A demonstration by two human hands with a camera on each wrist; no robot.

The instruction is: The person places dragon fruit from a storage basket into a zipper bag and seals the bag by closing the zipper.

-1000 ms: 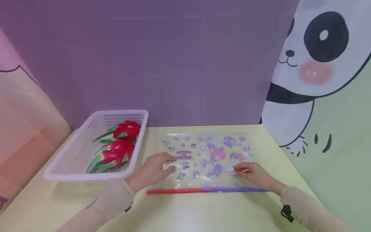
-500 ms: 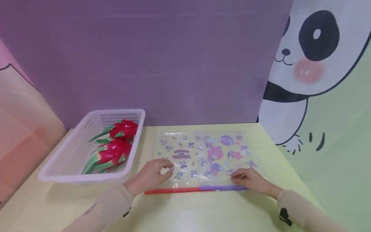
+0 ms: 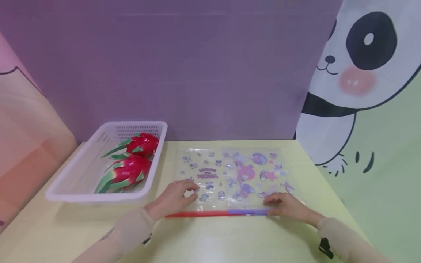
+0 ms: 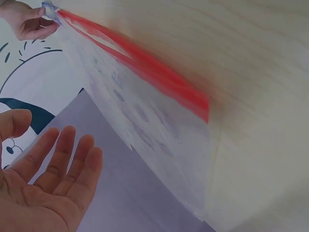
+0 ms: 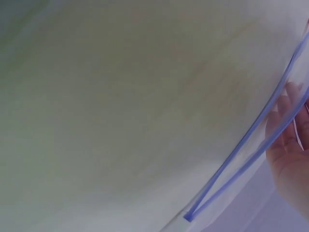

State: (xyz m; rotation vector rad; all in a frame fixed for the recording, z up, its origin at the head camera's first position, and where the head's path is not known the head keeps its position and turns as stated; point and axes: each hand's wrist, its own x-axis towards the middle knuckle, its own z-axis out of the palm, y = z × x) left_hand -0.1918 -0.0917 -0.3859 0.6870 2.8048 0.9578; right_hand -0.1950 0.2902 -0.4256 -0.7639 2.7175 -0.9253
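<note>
Two clear printed zip bags lie flat, edges overlapping. The left bag [image 3: 207, 173] has a red zip strip [image 4: 169, 79], parted slightly in the left wrist view; the right bag [image 3: 246, 173] has a purple one [image 3: 245, 212]. My left hand [image 3: 174, 199] hovers over the left bag's near corner with fingers relaxed, holding nothing, as its palm [image 4: 53, 193] shows. My right hand [image 3: 286, 207] pinches the right bag at its purple strip between thumb and fingers. In the right wrist view the two purple edges [image 5: 264, 144] stand apart, with my right fingers [image 5: 285, 130] behind the clear film.
A white plastic basket [image 3: 95, 197] stands left of the bags, with two red dragon fruits [image 3: 129, 170] with green scales inside. The pale wooden table [image 3: 210, 241] meets a purple backdrop [image 3: 197, 73] at the back. A panda-print wall [image 3: 329, 138] rises at the right.
My right hand has come down toward me from over the right bag's print onto its purple strip and pinches it. The left hand has shifted slightly toward the near edge.
</note>
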